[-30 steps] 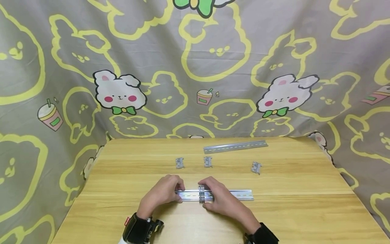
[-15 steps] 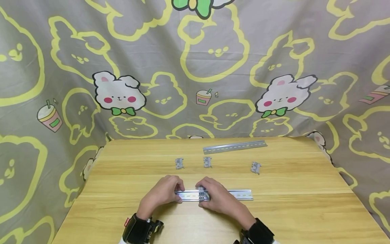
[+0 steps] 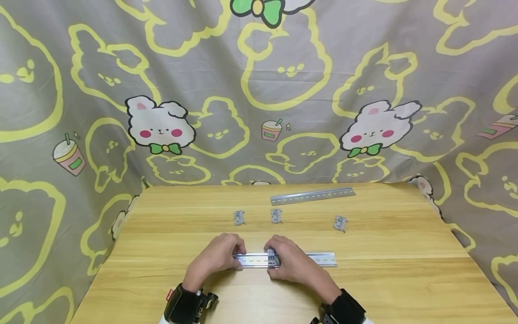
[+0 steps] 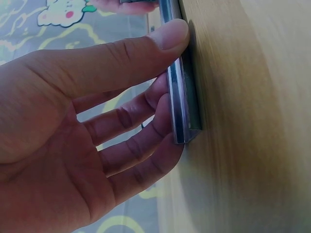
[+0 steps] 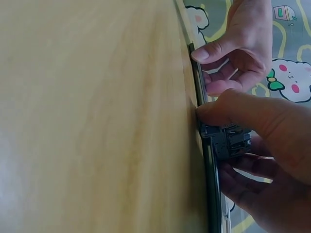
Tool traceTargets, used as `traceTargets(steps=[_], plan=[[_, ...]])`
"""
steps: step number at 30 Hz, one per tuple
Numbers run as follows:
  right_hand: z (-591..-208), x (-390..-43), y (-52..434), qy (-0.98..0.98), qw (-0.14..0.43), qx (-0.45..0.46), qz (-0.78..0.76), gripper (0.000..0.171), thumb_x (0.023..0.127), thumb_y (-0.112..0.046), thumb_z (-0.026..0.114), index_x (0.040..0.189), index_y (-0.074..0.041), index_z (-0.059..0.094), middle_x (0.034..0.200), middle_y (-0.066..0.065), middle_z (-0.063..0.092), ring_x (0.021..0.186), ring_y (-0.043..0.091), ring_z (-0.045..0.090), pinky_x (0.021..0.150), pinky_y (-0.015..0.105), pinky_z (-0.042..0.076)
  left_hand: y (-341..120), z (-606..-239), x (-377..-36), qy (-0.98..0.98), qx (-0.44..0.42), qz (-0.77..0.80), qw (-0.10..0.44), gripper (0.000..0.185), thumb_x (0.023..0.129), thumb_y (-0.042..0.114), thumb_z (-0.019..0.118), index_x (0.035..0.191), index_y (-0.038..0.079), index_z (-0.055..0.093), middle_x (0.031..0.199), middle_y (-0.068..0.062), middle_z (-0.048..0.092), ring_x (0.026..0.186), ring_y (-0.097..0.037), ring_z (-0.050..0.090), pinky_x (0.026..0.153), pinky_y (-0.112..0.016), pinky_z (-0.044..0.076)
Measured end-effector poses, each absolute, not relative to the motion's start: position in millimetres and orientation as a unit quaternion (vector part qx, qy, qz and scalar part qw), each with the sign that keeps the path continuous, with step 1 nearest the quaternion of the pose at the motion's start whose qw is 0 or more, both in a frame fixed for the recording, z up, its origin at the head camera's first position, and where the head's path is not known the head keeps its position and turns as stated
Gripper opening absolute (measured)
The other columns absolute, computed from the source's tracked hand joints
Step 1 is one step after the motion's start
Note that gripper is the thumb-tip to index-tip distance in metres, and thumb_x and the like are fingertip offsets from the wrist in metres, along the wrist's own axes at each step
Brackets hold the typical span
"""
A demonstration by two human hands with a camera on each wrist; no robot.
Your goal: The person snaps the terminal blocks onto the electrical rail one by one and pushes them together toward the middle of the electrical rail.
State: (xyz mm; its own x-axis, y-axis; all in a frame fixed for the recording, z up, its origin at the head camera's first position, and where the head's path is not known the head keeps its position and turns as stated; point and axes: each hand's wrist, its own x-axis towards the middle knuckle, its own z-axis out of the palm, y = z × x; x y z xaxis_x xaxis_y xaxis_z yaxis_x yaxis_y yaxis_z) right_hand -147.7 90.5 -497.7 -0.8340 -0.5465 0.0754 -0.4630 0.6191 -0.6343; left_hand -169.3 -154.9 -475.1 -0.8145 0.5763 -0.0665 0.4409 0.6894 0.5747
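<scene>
- A metal rail (image 3: 319, 259) lies flat near the front of the table (image 3: 404, 279), and a small group of grey clips (image 3: 273, 258) is seated on it about at the middle.
- The clips are gripped by the right hand (image 3: 291, 263): in the right wrist view the thumb is pressed at the near edge of the rail and the fingers are curled over the clips (image 5: 228, 141) from the far side.
- The left end of the rail is held by the left hand (image 3: 218, 257); in the left wrist view the rail (image 4: 179, 92) is pinched between the thumb on the near edge and the curled fingers behind it.
- It is judged that this part is well along: some clips are already on the rail, but whether the last one is fully snapped cannot be told.
- Three loose clips are left behind the rail: one (image 3: 239, 218), a second (image 3: 276, 216) and a third (image 3: 340, 222) further right, all well apart from the hands.
- A second rail (image 3: 312, 195) lies at the back with nothing on it, so it is judged that much work remains.
</scene>
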Motion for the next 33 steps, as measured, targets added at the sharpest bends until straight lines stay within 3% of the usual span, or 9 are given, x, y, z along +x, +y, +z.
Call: traceTargets(steps=[26, 33], plan=[[-498.8, -150.7, 110.2, 0.904, 0.047, -0.271, -0.326, 0.046, 0.072, -0.012, 0.088, 0.113, -0.005, 0.067, 0.102, -0.003, 0.061, 0.084, 0.007, 0.054, 0.071, 0.021, 0.052, -154.3, -476.0, -171.8, 0.915, 0.269, 0.278, 0.112, 0.026, 0.070, 0.005, 0.093, 0.089, 0.008, 0.075, 0.083, 0.003, 0.065, 0.074, -0.015, 0.058, 0.068, -0.029, 0.049], [-496.7, -163.5, 113.3, 0.901, 0.045, -0.283, -0.327, 0.046, 0.072, -0.009, 0.087, 0.112, -0.004, 0.067, 0.101, -0.002, 0.060, 0.083, 0.009, 0.054, 0.069, 0.022, 0.052, -151.0, -478.9, -171.0, 0.925, 0.266, 0.262, 0.063, 0.027, 0.073, 0.004, 0.089, 0.097, 0.004, 0.077, 0.092, -0.002, 0.067, 0.084, -0.020, 0.064, 0.077, -0.037, 0.055]])
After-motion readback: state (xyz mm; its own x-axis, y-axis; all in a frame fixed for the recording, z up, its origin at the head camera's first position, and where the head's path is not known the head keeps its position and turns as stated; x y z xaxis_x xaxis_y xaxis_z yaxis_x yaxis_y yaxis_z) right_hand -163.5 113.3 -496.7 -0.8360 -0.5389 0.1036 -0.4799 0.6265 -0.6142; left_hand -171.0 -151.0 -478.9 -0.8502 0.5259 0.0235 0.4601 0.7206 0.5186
